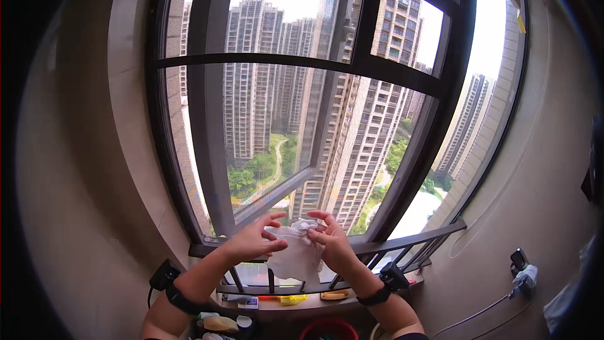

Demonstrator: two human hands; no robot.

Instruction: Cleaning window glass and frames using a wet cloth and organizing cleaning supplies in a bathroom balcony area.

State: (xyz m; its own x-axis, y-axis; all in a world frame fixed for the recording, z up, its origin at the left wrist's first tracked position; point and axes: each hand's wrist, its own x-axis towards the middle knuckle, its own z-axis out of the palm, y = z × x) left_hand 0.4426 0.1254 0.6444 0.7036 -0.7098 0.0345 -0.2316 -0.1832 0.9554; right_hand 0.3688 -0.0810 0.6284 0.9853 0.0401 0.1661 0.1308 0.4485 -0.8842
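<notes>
A thin white cloth [294,258] hangs in front of the window railing, its top bunched into a crumpled knot. My right hand [332,244] pinches that bunched top between thumb and fingers. To its left, my left hand [253,240] has its fingers spread, with the thumb and fingertips close to the cloth's left edge. Whether they touch it, I cannot tell. Each forearm wears a black strap with a small black device [165,275].
The dark railing [409,245] runs along the tall window with its dark frame [251,58]. On the sill below lie a yellow item [293,300] and a brown oval item [334,294]. A red bucket [328,324] stands lower down. A plug with cables [521,283] is at the right wall.
</notes>
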